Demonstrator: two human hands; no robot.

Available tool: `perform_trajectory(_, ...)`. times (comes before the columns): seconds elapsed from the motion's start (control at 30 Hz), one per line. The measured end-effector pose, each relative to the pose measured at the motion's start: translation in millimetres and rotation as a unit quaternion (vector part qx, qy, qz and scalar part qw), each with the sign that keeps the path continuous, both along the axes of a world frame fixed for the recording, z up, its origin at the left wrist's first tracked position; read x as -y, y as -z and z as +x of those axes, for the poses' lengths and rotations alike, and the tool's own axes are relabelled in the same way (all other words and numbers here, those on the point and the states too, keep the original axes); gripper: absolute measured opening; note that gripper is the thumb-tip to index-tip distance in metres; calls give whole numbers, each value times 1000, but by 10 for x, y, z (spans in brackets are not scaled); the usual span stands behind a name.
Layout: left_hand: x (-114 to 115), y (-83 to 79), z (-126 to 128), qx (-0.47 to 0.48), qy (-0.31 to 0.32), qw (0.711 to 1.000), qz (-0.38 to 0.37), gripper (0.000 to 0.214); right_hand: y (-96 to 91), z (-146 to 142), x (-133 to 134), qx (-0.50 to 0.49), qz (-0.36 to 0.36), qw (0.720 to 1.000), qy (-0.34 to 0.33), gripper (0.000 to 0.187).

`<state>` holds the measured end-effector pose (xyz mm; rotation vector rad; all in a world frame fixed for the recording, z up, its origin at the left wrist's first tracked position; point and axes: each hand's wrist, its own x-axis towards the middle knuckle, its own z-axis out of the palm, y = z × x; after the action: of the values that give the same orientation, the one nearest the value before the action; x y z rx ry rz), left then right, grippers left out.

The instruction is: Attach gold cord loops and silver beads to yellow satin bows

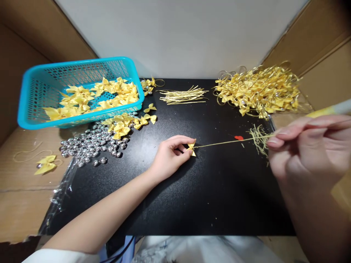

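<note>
Bow [193,150] and cord [222,143] stretch between our two hands, near the middle of the black table [219,190]. Our left hand [172,155] pinches the bow narrowly between thumb and forefinger, so that only its yellow tips show; the other fingers curl in behind. Our right hand [309,146] looks raised, and its thumb and forefinger close on the cord's far end, leaving the line straight between us. The cord meets the bow at our left fingertips, though we cannot tell whether it is knotted there. Below the cord, a broad stretch of table runs toward us as far as the front edge, with a few pale specks on it. Our right hand reaches past the table's right side, and clippings [259,138] lie beside its fingertips, with a red scrap [238,138] just left of them. Beyond our left hand, silver beads [94,145] and loose bows [120,124] crowd up to the blue basket [24,98], which takes the left rear corner. Gold strips [182,96] lie at the back, near the wall [178,40], and a heap of finished-looking bows [257,89] fills the right rear corner.
</note>
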<state>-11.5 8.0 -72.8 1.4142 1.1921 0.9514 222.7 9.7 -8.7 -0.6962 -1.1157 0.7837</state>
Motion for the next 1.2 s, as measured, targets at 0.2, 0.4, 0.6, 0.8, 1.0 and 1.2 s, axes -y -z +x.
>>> perform_trajectory(0.2, 1, -4, 4, 34, -12, 999, -30, 25, 21, 17, -39, -35, -38, 999, -5, 11)
perform_trajectory(0.4, -24, -36, -41, 181, 103, 945, -253, 30, 141, 97, -192, -116, -142, 981, 63, 29)
perform_trajectory(0.6, -62, -53, -73, 299, 152, 850, -406, 31, 261, 122, -278, -182, -287, 938, 65, 26)
perform_trajectory(0.8, -64, -34, -57, 330, 157, 839, -404, 35, 259, 125, -266, -186, -293, 936, 56, 29)
perform_trajectory(1.0, 5, -32, -24, 242, 178, 891, -341, 38, 276, 107, -259, -182, -274, 942, 61, 28)
perform_trajectory(1.2, 6, -120, -4, 153, 210, 924, -280, 24, 290, 131, -247, -155, -225, 956, 109, 26)
